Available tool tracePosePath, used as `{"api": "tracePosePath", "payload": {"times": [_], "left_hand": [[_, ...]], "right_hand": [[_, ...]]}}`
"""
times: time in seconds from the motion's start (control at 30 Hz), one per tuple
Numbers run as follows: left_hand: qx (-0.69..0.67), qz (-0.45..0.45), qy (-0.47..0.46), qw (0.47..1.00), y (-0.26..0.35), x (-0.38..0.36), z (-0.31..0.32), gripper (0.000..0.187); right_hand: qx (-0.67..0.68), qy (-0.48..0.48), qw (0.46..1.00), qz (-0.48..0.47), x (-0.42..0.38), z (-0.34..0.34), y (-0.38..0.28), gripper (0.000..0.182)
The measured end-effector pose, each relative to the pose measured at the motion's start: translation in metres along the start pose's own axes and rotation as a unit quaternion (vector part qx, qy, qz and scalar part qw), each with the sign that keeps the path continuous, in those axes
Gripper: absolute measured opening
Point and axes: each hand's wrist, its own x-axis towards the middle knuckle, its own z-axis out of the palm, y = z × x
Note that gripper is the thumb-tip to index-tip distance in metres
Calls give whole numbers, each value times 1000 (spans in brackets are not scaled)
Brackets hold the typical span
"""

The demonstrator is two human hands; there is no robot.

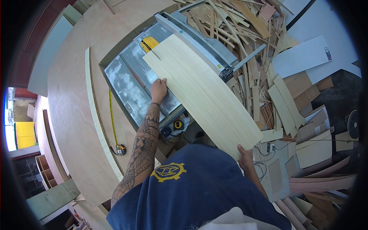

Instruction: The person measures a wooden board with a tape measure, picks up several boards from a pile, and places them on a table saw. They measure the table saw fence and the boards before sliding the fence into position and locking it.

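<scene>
A long pale wooden board [203, 92] lies over the grey table saw [128, 78], one long side along the metal fence [195, 42]. A short cut slit runs into its far end, in line with the yellow blade insert [149, 44]. My left hand [159, 91] is closed at the board's left edge, its thumb against the wood and its fingers partly hidden. At the near right corner, my right hand [245, 155] grips the board with the thumb on top and the fingers hidden below.
Offcuts [230, 27] are heaped behind the fence. On the plywood worktop [69, 103] left of the saw lie a long wood strip [94, 103] and an extended tape measure [120, 149]. Another tape measure [178, 124] sits below the saw's front edge. Cables [262, 168] hang at the right.
</scene>
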Motion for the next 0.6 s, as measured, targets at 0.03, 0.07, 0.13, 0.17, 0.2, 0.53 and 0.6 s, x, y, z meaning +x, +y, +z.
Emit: {"api": "tracePosePath", "payload": {"times": [0.03, 0.07, 0.13, 0.17, 0.2, 0.53, 0.6], "left_hand": [[-7, -11, 4, 1000, 0, 4, -1, 46], [-11, -15, 7, 1000, 0, 8, -1, 46], [5, 7, 51, 999, -6, 19, 1, 45], [-1, 1, 54, 999, -8, 24, 1, 45], [7, 1, 66, 998, -10, 29, 0, 45], [-140, -130, 85, 978, 6, 39, -4, 43], [-101, -62, 94, 988, 12, 3, -2, 49]], "right_hand": [[-15, 11, 1000, -11, 2, 5, 2, 67], [-31, 20, 999, -24, 7, 9, 1, 67], [-28, 18, 999, -5, 18, 9, 6, 67], [-21, 16, 999, -18, 21, 16, 7, 67], [-12, 15, 999, -31, 23, 21, 9, 67], [34, -11, 999, 10, 47, 55, 12, 64], [30, -12, 999, 11, 50, 54, 15, 63]]}}
